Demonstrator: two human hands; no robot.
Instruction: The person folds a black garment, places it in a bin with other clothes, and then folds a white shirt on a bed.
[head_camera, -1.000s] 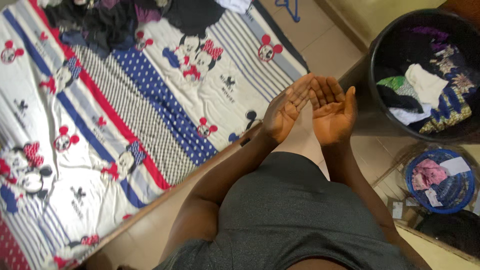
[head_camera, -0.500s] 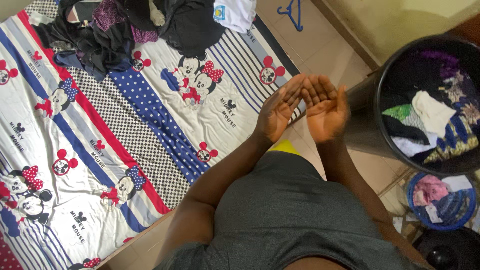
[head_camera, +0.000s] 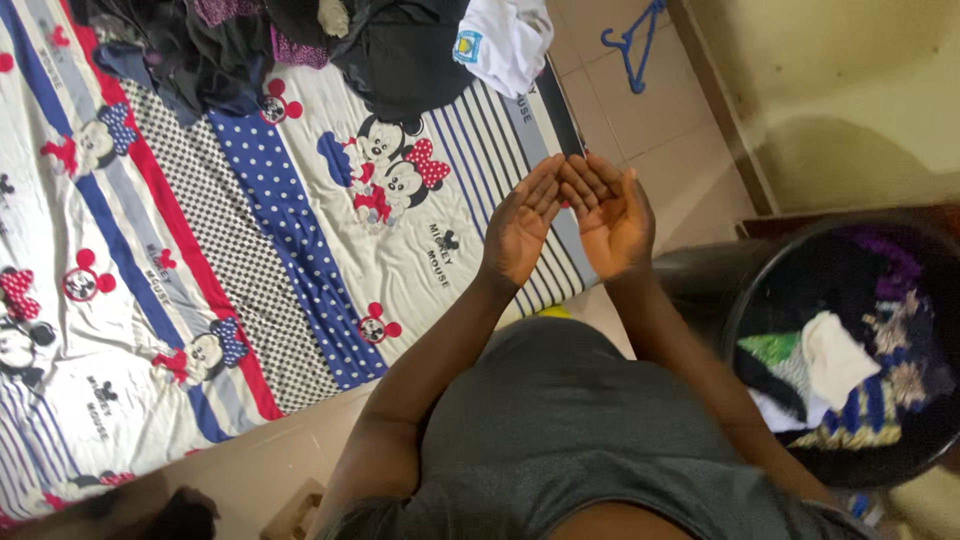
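Observation:
My left hand (head_camera: 520, 225) and my right hand (head_camera: 610, 215) are raised side by side in front of me, palms up, fingertips close together. Both are empty, with fingers straight. They hover over the edge of a mattress (head_camera: 300, 260) covered by a cartoon-print sheet with blue, red and white stripes. A dark round basket (head_camera: 745, 290) full of mixed clothes stands just right of my right forearm. I wear grey shorts.
A heap of dark clothes (head_camera: 300, 40) and a white garment (head_camera: 505, 40) lie at the far end of the mattress. A blue hanger (head_camera: 635, 45) lies on the tiled floor near the wall (head_camera: 850, 90). A small wooden block (head_camera: 295, 515) sits on the floor by my leg.
The view has shifted so the hands sit higher and the basket lower right. My hands stay together, palms up, and still hold nothing.

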